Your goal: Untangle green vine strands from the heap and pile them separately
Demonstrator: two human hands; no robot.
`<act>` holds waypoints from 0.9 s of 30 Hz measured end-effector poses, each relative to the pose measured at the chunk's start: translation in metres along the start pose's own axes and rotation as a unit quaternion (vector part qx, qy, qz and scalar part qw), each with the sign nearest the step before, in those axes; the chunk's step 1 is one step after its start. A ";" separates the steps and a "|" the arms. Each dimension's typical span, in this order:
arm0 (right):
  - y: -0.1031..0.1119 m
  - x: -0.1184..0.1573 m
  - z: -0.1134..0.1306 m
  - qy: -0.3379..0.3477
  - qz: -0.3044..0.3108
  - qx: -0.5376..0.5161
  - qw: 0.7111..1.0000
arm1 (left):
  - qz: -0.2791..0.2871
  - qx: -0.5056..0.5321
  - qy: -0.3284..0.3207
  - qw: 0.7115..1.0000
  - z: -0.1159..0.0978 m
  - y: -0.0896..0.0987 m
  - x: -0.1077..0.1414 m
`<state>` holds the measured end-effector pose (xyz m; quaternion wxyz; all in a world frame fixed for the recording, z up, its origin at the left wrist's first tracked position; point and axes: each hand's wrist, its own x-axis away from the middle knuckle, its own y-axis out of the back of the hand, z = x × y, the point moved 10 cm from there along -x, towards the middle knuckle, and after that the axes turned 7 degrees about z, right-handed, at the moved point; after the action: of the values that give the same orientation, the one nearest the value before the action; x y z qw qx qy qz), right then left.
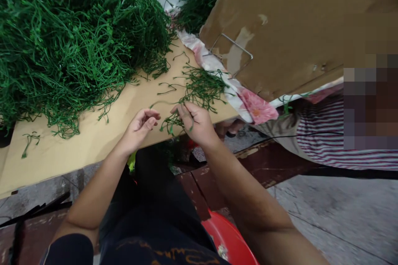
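My right hand (199, 124) is closed around a few thin green sprigs (169, 123), which look like plastic plant stems with small knobbed tips. One long stem sticks out leftward from its fingertips over the table. My left hand (139, 128) is just to the left, fingers loosely curled and apart from the thumb, with nothing seen in it. Beyond my right hand lies a small loose pile of the same sprigs (205, 85) on the tan tabletop (130, 105). A great tangled heap of green sprigs (83, 49) covers the table's left and far side.
A large cardboard sheet (289, 29) leans at the right above a pink-flowered cloth (255, 105). Another person in a striped garment (320, 136) sits beyond it. A red basin (228, 236) stands below my right arm. One stray sprig (30, 143) lies at the table's left end.
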<state>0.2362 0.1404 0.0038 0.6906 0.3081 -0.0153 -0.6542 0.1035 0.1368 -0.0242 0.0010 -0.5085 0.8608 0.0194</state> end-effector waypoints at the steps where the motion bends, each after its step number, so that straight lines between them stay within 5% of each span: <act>1: 0.001 0.003 -0.003 -0.029 -0.017 -0.041 0.999 | -0.009 0.017 0.006 1.000 0.004 -0.002 0.003; 6: -0.032 0.022 -0.009 -0.132 -0.007 -0.222 0.966 | -0.001 -0.019 0.009 1.000 0.019 -0.030 0.022; 9: -0.048 0.028 -0.006 -0.142 -0.004 -0.277 0.950 | -0.044 -0.026 0.015 0.999 0.025 -0.027 0.028; 16: -0.020 0.028 0.001 -0.100 -0.087 -0.180 0.975 | -0.013 0.004 0.061 0.998 0.030 -0.021 0.046; 18: -0.018 0.028 0.004 -0.089 -0.053 -0.160 0.982 | -0.029 0.036 0.076 0.996 0.033 -0.014 0.055; 23: -0.052 0.034 0.020 -0.075 0.163 -0.179 0.967 | -0.036 0.073 0.110 0.991 0.042 -0.004 0.069; 27: -0.063 0.032 0.022 -0.075 0.169 -0.212 0.960 | 0.009 0.033 0.106 0.994 0.035 -0.010 0.074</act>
<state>0.1750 0.1046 -0.0185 0.8374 0.0978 0.0196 -0.5374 0.0758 0.0685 -0.0609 -0.0740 -0.4995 0.8609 -0.0627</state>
